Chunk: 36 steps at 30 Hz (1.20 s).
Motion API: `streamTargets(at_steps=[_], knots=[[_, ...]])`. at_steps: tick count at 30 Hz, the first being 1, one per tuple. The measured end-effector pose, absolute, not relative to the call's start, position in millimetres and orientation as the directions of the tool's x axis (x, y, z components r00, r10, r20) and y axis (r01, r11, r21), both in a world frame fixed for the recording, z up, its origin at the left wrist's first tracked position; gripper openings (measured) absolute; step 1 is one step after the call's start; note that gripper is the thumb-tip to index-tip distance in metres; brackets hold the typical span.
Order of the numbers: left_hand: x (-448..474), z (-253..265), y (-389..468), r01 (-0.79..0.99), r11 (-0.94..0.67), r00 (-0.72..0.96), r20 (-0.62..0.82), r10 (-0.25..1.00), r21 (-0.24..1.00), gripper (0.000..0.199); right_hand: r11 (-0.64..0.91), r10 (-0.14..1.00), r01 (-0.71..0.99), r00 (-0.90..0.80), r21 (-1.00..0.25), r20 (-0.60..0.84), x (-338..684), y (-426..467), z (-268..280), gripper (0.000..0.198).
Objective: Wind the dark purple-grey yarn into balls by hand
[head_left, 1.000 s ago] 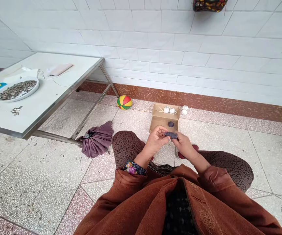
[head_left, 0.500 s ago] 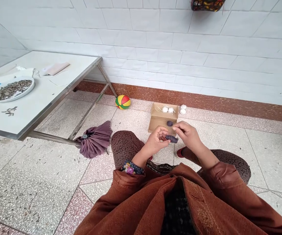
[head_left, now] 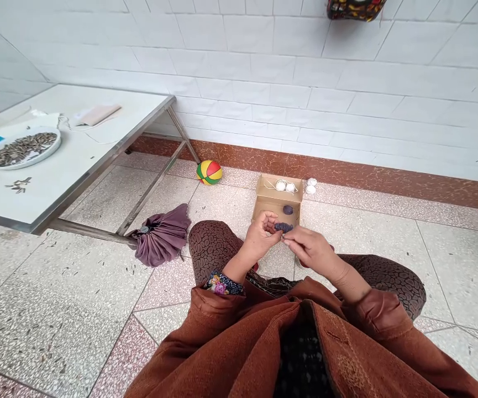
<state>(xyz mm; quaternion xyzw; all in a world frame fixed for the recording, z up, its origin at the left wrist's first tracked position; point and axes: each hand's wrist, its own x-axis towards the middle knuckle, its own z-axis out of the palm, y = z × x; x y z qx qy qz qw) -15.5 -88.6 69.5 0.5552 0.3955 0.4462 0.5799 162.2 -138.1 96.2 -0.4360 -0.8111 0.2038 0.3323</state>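
Observation:
My left hand point(head_left: 258, 240) is closed around a small wound bundle of dark purple-grey yarn point(head_left: 284, 227), held by its left end over the box. Close against the bundle's lower right side, my right hand point(head_left: 312, 250) has thumb and forefinger pinched together, on what looks like the yarn's strand; the strand is too thin to follow. Beyond the hands, a dark yarn ball point(head_left: 288, 210) lies in an open cardboard box point(head_left: 259, 208). Two white yarn balls point(head_left: 285, 186) with loose ends rest in the box's raised lid part.
Two more white balls point(head_left: 311, 186) sit on the floor right of the box. A striped ball point(head_left: 209, 172) lies by the wall, and a folded purple umbrella point(head_left: 162, 235) leans near the table leg. On the white table point(head_left: 81, 149) stands a plate of seeds point(head_left: 23, 150).
My right hand has come down from above the yarn bundle to its lower right side. The bundle has shifted slightly left and up in my left hand.

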Motion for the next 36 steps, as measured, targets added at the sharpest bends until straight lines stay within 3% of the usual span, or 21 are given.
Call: streamTargets(at_steps=[4,8,13,17,22,29,33,36], knots=[[-15.1,77.7,-95.5,-0.139,0.014,0.428,0.047,0.902,0.990,0.043,0.471,0.879,0.584,-0.247,-0.661,0.408,174.8,-113.4,112.0,0.020],[-14.9,84.3,-99.6,-0.235,0.099,0.479,0.027,0.877,0.967,0.042,0.352,0.929,0.575,-0.118,-0.739,0.351,173.9,-102.9,88.1,0.021],[-14.6,74.8,-94.0,-0.306,0.088,0.305,0.010,0.952,0.948,0.040,0.346,0.938,0.571,-0.211,-0.745,0.274,156.1,-128.4,53.0,0.021],[-15.7,62.8,-87.6,-0.156,0.021,0.189,0.009,0.982,0.988,0.040,0.459,0.880,0.556,-0.392,-0.693,0.268,150.1,-144.9,62.0,0.025],[-15.4,63.5,-89.2,-0.065,-0.006,0.255,0.023,0.967,0.998,0.042,0.480,0.876,0.535,-0.323,-0.695,0.357,164.8,-131.3,96.5,0.023],[-15.1,78.1,-98.8,-0.250,0.118,0.447,0.007,0.894,0.961,0.041,0.321,0.941,0.534,-0.090,-0.782,0.325,177.7,-100.7,87.2,0.021],[-15.4,78.2,-96.9,-0.348,0.146,0.410,0.010,0.912,0.926,0.041,0.296,0.954,0.539,-0.137,-0.788,0.265,166.0,-116.4,57.2,0.022],[-15.9,73.1,-92.6,-0.290,0.109,0.296,-0.020,0.955,0.951,0.042,0.369,0.926,0.550,-0.283,-0.749,0.248,157.2,-136.1,49.6,0.024]])
